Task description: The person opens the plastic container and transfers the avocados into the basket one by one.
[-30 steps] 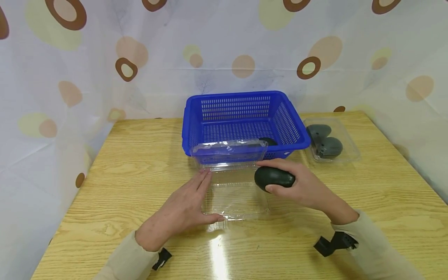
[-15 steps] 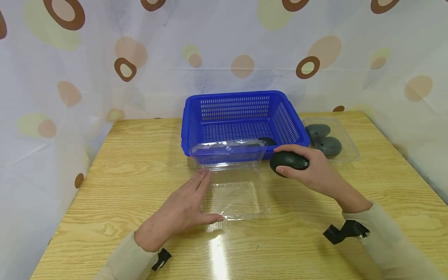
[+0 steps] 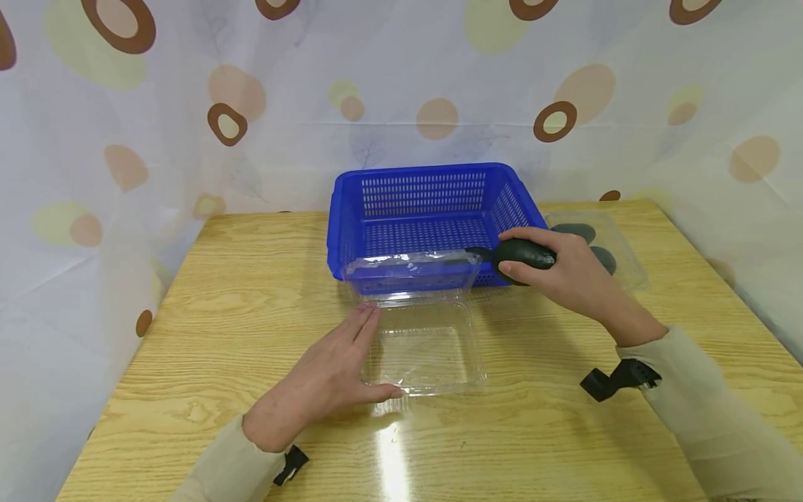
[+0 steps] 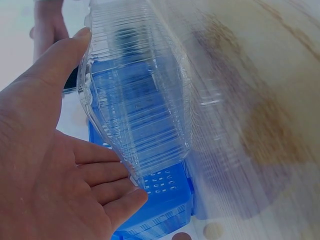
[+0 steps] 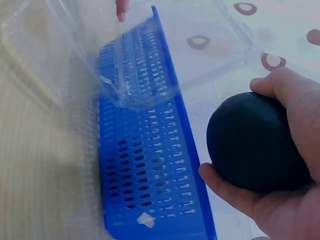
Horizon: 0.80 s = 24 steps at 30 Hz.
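Note:
My right hand (image 3: 577,279) grips a dark green avocado (image 3: 525,261) above the near right rim of the blue basket (image 3: 408,171). In the right wrist view, its thumb and fingers (image 5: 227,190) wrap the avocado (image 5: 255,142). My left hand (image 3: 326,376) rests with fingers straight and spread along the left side of a clear plastic clamshell box (image 3: 433,359). Nothing lies in the box's base. Its raised lid (image 3: 410,275) stands before the basket. Another dark avocado (image 3: 479,254) shows partly inside the basket, near its front right corner.
A second clear box (image 3: 630,254) with avocados (image 3: 574,231) in it stands right of the basket, partly hidden by my right hand. A patterned cloth (image 3: 389,84) hangs behind the wooden table (image 3: 251,293).
My right hand has carried the avocado away from over the open box, up and right to the basket's rim. The left hand stays at the box's side.

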Each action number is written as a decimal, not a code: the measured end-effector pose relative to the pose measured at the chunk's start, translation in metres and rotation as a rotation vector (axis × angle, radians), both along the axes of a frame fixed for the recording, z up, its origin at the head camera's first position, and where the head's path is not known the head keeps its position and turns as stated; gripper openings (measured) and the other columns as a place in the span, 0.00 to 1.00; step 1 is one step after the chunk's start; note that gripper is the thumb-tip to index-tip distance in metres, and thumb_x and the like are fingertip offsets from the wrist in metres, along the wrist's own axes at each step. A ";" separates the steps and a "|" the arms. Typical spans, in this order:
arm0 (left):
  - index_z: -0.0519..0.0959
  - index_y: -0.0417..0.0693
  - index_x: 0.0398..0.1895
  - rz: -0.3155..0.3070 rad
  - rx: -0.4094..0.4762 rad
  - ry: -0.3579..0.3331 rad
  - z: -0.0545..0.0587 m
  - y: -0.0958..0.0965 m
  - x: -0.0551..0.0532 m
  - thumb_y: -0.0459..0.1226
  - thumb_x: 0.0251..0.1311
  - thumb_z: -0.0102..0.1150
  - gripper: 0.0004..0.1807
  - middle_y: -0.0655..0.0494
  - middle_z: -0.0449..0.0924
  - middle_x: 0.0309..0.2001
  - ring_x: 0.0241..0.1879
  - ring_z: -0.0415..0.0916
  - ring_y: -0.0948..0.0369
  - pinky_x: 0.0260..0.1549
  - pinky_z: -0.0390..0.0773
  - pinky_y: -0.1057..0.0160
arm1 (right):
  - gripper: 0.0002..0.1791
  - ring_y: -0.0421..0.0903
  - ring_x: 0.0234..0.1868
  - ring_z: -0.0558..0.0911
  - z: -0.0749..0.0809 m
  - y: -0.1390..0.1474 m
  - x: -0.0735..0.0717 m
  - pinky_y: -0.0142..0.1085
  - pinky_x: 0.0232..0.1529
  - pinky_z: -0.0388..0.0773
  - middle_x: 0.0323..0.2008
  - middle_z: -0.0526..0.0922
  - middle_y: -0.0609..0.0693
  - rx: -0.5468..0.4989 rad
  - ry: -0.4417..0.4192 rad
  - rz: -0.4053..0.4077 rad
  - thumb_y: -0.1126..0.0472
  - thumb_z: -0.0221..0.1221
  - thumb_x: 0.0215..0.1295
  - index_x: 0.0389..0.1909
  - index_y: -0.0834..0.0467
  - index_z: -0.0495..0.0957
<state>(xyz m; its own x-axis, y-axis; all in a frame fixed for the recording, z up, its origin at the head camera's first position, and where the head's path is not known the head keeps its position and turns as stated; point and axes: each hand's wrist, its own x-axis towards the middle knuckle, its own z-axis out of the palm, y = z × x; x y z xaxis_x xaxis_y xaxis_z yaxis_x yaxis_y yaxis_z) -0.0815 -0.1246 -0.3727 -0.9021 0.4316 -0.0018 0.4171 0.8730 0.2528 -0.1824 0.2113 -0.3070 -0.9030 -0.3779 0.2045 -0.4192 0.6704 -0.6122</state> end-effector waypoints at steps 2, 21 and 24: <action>0.48 0.40 0.79 0.001 -0.001 -0.002 0.000 0.000 0.000 0.71 0.48 0.61 0.65 0.44 0.47 0.79 0.78 0.48 0.51 0.74 0.60 0.52 | 0.23 0.48 0.31 0.77 0.002 -0.001 -0.005 0.35 0.22 0.75 0.52 0.81 0.57 -0.008 0.010 -0.015 0.47 0.63 0.66 0.61 0.43 0.77; 0.48 0.39 0.79 -0.007 0.001 -0.005 -0.001 0.000 0.000 0.72 0.49 0.59 0.65 0.43 0.47 0.79 0.78 0.48 0.50 0.74 0.58 0.52 | 0.25 0.51 0.28 0.77 -0.009 -0.014 -0.064 0.39 0.24 0.74 0.47 0.81 0.60 0.123 0.028 -0.037 0.46 0.60 0.68 0.61 0.53 0.76; 0.48 0.39 0.79 -0.006 0.003 0.000 -0.001 0.000 0.000 0.72 0.49 0.60 0.65 0.44 0.47 0.79 0.78 0.48 0.51 0.74 0.59 0.52 | 0.26 0.53 0.33 0.77 -0.013 -0.017 -0.074 0.39 0.25 0.74 0.52 0.80 0.62 0.187 0.061 -0.022 0.48 0.61 0.68 0.61 0.57 0.75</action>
